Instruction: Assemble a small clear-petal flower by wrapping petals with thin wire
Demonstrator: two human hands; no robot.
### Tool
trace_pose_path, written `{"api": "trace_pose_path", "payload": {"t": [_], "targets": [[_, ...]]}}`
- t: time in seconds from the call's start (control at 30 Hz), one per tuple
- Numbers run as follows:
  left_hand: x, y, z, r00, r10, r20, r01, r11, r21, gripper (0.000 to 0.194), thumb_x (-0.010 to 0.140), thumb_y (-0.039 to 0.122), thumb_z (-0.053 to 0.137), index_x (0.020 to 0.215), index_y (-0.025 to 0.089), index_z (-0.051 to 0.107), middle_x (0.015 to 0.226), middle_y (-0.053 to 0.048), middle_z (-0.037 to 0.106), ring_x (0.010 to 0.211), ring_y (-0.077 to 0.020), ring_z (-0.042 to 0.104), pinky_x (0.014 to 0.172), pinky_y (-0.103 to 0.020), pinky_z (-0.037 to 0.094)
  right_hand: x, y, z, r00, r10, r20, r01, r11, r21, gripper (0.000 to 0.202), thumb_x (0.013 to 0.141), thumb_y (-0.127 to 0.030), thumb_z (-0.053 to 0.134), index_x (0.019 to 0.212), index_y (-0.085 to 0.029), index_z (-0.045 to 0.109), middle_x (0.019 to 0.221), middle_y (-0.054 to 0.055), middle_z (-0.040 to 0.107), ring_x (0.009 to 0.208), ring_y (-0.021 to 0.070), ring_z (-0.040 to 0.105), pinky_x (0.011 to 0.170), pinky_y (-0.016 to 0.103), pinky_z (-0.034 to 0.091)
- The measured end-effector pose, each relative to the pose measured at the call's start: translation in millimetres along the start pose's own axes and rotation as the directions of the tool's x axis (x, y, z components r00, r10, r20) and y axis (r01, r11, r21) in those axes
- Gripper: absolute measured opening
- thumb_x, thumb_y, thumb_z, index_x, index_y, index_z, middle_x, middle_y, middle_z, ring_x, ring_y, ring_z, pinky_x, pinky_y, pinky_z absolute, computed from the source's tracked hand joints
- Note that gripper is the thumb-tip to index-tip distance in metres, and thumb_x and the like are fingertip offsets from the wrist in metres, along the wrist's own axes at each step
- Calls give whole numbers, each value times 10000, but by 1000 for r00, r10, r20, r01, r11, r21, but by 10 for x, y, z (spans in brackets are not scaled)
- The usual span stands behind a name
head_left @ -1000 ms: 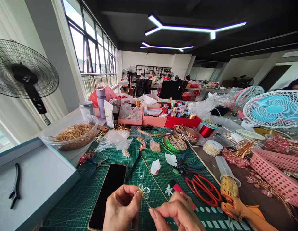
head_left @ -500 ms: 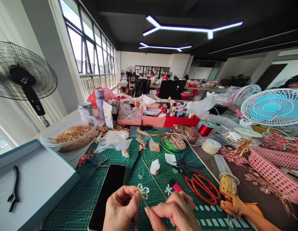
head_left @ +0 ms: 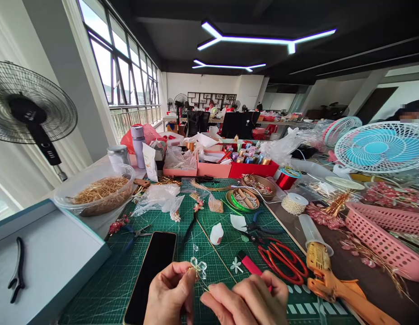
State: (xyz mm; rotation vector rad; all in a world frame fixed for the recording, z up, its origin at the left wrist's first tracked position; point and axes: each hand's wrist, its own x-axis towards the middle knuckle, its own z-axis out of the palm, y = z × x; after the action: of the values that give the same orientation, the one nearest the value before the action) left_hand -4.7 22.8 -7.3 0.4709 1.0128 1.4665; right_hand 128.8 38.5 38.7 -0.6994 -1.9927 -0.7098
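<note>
Between the thumb and fingertips of my left hand (head_left: 174, 291) is a small flower of clear petals (head_left: 198, 266), pinched at its base. A thin wire runs down from it toward my right hand (head_left: 246, 298), whose thumb and index finger are closed on the wire's end. Both hands are low over a green cutting mat (head_left: 104, 280). Just beyond the flower lies a loose clear petal (head_left: 195, 248). A white flower piece (head_left: 236, 265) and a pink-red bar with a black end (head_left: 252, 266) lie beside my right hand.
A phone (head_left: 150, 275) lies at my left. Ahead stands a small white bottle (head_left: 216, 234). To the right are red-handled scissors (head_left: 284, 266), blue-handled pliers (head_left: 260, 223), an orange glue gun (head_left: 328, 280) and a pink basket (head_left: 382, 239). A plastic bowl of golden wires (head_left: 97, 189) stands left.
My right hand has shifted slightly right and turned, its fingers still closed on the wire. The flower in my left hand has tilted a little. The view has moved slightly.
</note>
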Motion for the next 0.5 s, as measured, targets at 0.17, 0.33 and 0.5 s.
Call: {"api": "trace_pose_path", "payload": {"t": [0.17, 0.33, 0.5], "targets": [[-1, 3, 8, 1000, 2, -2, -2, 1000, 0, 434, 471, 475, 826, 628, 121, 629, 266, 72, 450, 207, -6, 308, 246, -102, 237, -19, -30, 16, 998, 53, 20, -54, 998, 19, 244, 824, -246, 572, 581, -230, 564, 387, -76, 469, 355, 108, 440, 601, 328, 242], [-8, 14, 6, 1000, 2, -18, -2, 1000, 0, 442, 458, 485, 827, 615, 125, 626, 265, 69, 459, 208, -3, 316, 250, -95, 242, -31, -21, 22, 996, 70, 45, -73, 995, 70, 248, 826, -248, 561, 579, -231, 544, 409, -64, 476, 390, 117, 456, 609, 312, 243], [-19, 22, 13, 1000, 16, -26, -15, 1000, 13, 434, 466, 483, 824, 611, 129, 622, 263, 69, 454, 212, -6, 321, 258, -97, 239, -18, -11, 10, 997, 60, 46, -63, 996, 69, 242, 800, -244, 573, 565, -233, 518, 409, -75, 466, 380, 112, 455, 615, 304, 237]]}}
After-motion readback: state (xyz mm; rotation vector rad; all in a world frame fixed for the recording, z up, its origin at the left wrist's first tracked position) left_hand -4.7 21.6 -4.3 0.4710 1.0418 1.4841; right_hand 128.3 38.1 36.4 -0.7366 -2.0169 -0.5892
